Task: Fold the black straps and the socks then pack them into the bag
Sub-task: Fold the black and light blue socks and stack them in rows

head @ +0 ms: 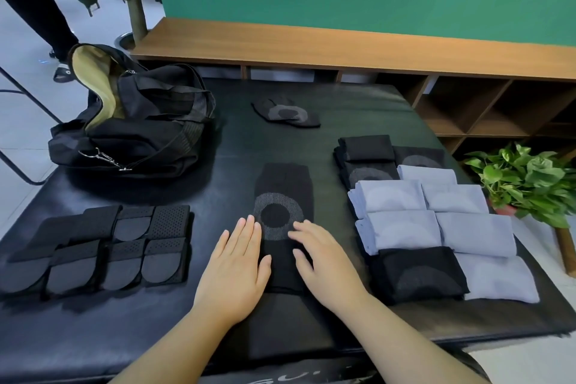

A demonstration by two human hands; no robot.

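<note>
You are working on the black sock (pixel 282 196) lying flat in the middle of the worktop (pixel 218 146), and its long axis is running straight away from you, cuff end far, near end at your wrists. Your left hand (pixel 235 262) is resting flat with fingers straight and close together, on the sock's left edge. Your right hand (pixel 321 262) is lying across the sock's right edge with fingers relaxed and slightly spread, its tips just below the grey ring. Neither hand is pinching anything.

Because the sock is pointing away from you and both hands are sitting at its near half, the fold looks like it is going lengthwise: near end lifted and carried toward the far end, or the reverse. Both hands are equally near.

The folded socks (pixel 405 227) are stacking to your right, the folded black straps (pixel 124 246) to your left, one more sock (pixel 286 112) is waiting farther back, and the bag (pixel 149 121) is sitting open at far left.
</note>
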